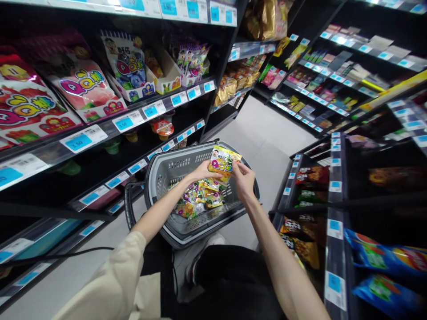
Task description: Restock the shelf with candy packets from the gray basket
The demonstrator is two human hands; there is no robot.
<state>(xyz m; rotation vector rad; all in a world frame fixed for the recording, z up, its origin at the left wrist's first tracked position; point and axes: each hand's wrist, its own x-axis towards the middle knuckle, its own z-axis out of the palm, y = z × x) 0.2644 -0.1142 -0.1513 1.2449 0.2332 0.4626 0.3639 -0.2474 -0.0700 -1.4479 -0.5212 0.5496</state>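
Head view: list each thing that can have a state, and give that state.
yellow packet, held over the basket by both hands.
left hand, gripping the packet's left edge.
right hand, gripping its right edge.
grey basket, partly filled.
loose packets, piled in the basket.

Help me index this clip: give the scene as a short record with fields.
place: shop aisle
left hand: fingers grip the yellow packet by its left side
right hand: fingers grip the same packet's right side
basket: grey, under both hands, holds small packets
left shelf: candy bags, blue price tags
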